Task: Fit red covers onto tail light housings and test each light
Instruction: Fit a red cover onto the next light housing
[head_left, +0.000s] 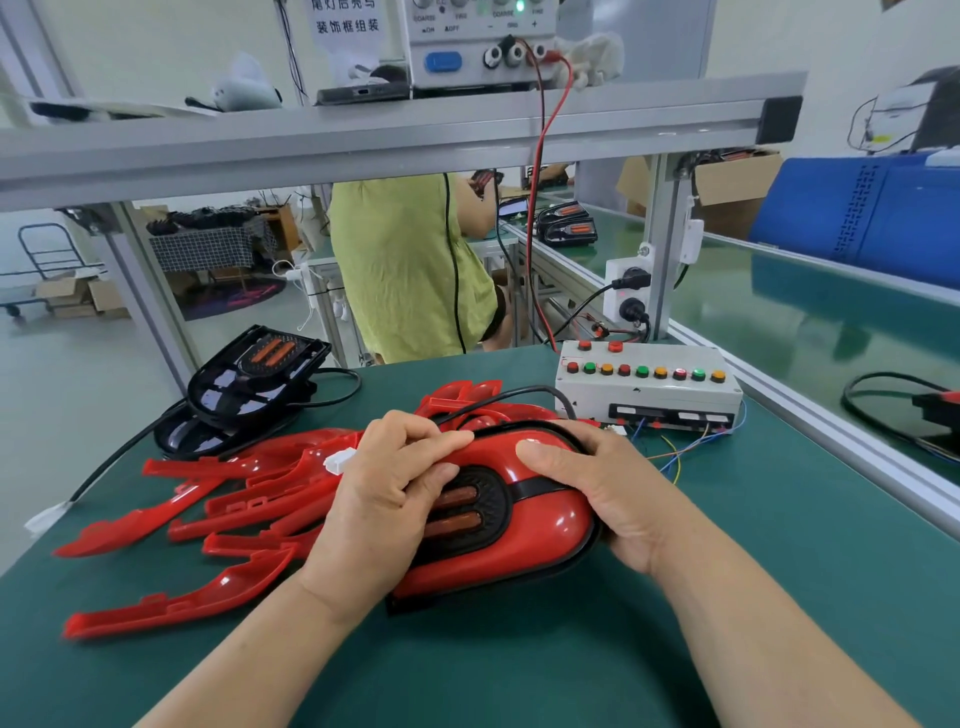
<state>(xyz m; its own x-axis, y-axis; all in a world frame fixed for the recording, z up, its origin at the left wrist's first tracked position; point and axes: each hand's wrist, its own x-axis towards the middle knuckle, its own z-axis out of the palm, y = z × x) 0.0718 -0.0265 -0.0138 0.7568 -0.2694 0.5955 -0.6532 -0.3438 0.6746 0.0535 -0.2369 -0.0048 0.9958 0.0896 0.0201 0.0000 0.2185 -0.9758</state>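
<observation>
A tail light (524, 525) with a glossy red cover on its black housing lies on the green table (571, 649) in front of me. My left hand (384, 499) presses on its left side, fingers bent over the top edge and the dark lamp insert. My right hand (608, 493) grips the right edge, thumb pressed flat on the red cover. A pile of loose red covers (208, 514) lies to the left. Two bare black housings (254, 379) with cables are stacked at the far left. The light's white connector (338, 460) shows beside my left hand.
A grey test box (649, 384) with several coloured buttons and loose wires stands at the back right. A power supply (483, 47) sits on the shelf above, red and black leads hanging down. A person in a green top (410, 265) works beyond the table. Aluminium rails border the right edge.
</observation>
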